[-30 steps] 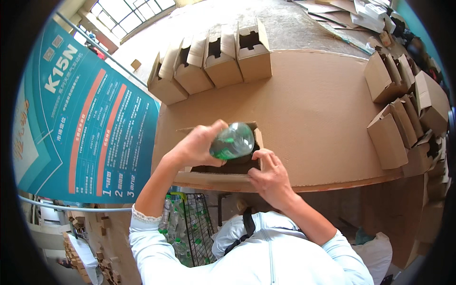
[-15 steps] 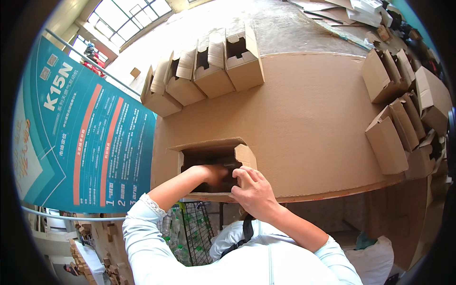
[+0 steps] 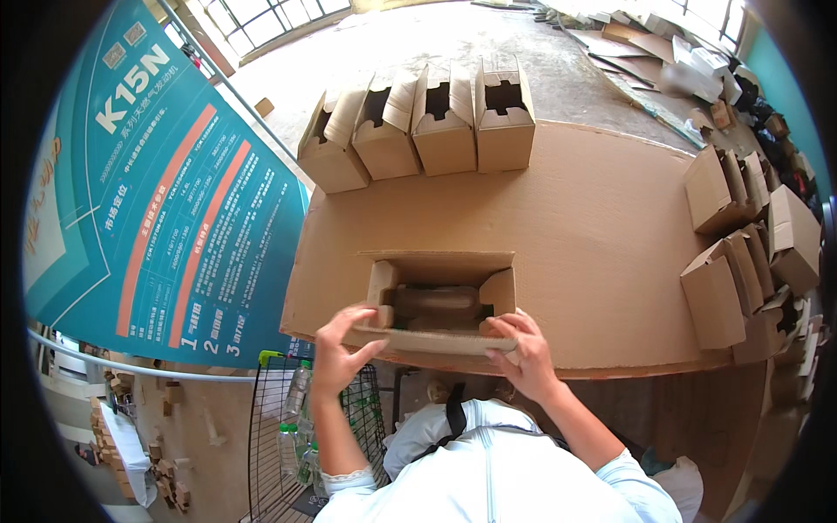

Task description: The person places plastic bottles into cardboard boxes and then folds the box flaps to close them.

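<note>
The banner (image 3: 174, 261) stands left of the left hand. Below that hand, beside its forearm, a wire basket (image 3: 362, 410) contains bottles (image 3: 298, 392). The left hand (image 3: 338, 349) is clamped, thumb and fingers, on the left end of the near flap of the open box (image 3: 445, 342). The box sits between both hands; its interior is dim, but a clear bottle (image 3: 436, 301) appears to lie inside. Four cartons (image 3: 443, 148) stand in a row beyond the hands. The right hand (image 3: 527, 353) pinches the flap's right end. Right of it extends the tabletop (image 3: 610, 244), with stacked cartons (image 3: 713, 292) at its far side.
</note>
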`<state>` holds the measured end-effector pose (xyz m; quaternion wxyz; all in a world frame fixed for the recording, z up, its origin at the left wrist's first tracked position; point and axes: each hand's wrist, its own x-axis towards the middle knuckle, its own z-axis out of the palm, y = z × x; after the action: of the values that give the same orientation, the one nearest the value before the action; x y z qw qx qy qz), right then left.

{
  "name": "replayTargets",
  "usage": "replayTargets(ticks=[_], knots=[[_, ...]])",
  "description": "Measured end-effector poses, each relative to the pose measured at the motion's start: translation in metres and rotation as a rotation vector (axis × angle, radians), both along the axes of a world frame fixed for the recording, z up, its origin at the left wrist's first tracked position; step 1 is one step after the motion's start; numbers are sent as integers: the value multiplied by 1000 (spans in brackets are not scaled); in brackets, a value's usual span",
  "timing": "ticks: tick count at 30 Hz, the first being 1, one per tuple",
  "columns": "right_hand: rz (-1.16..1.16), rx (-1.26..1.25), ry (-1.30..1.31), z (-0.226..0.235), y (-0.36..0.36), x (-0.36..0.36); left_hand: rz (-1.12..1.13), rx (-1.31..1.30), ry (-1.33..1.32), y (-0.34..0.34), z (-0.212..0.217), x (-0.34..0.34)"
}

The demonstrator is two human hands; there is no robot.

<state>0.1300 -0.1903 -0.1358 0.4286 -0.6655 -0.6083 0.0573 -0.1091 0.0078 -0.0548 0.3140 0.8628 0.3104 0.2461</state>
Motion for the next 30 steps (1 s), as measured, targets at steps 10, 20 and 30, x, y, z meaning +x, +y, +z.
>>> replayTargets(ticks=[10,20,30], knots=[[-311,178,-297,85,61,31,87,161,31,28,-48,27],[-217,-313,-535,11,58,-17,-1,179,-17,44,-75,20],[-231,-291,-523,14,57,-20,-699,377,448,90,-28,24]])
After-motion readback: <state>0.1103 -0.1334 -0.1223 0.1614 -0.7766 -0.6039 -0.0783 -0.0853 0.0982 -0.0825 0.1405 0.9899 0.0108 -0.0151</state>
